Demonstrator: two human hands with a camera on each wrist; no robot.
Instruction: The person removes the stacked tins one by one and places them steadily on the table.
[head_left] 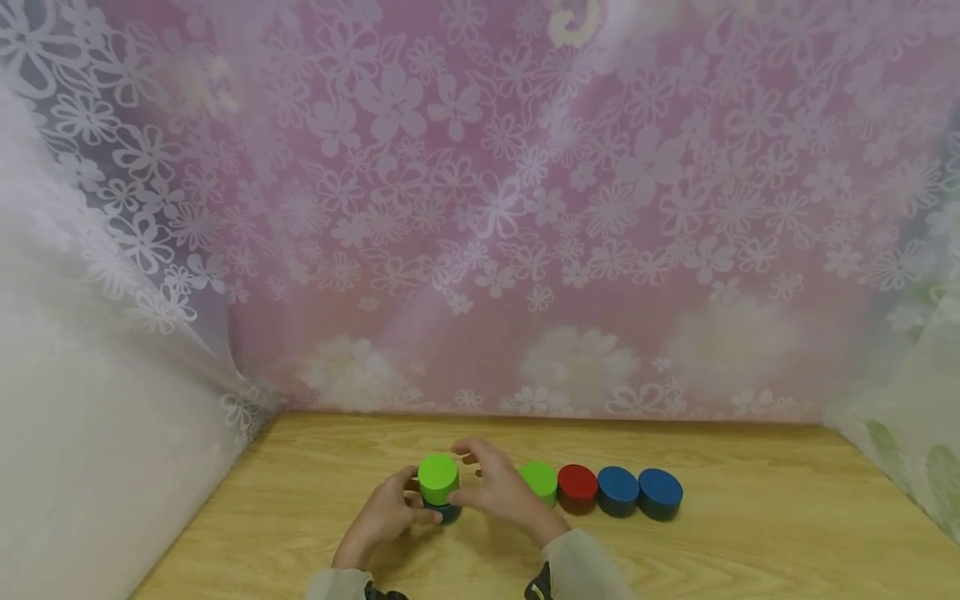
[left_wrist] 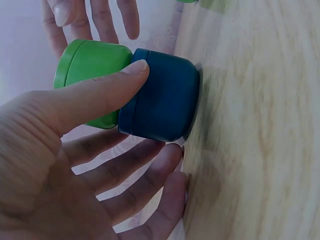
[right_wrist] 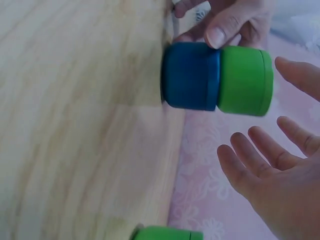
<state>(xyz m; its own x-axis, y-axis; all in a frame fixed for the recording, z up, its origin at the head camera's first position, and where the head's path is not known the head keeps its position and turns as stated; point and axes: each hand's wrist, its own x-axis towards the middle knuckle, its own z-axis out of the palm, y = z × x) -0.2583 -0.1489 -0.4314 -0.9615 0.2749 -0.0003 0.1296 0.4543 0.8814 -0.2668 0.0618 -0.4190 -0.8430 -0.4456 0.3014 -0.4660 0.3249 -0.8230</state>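
Observation:
A green round container [head_left: 438,479] with a seam near its top stands on a blue round container [left_wrist: 167,97], which rests upright on the wooden table. My left hand [head_left: 384,510] grips the blue one, its thumb at the upper seam and its fingers round the far side. On the other side of the stack, my right hand [right_wrist: 275,175] is held with spread fingers. Its thumb and fingertips lie close to the green container but apart from it in the right wrist view.
Right of the stack stands a row on the table [head_left: 750,550]: another green container [head_left: 540,483], a red one [head_left: 577,489], a blue one [head_left: 618,492] and a second blue one [head_left: 660,495]. A flowered pink curtain [head_left: 495,208] hangs behind, with pale cloth [head_left: 97,417] along the sides.

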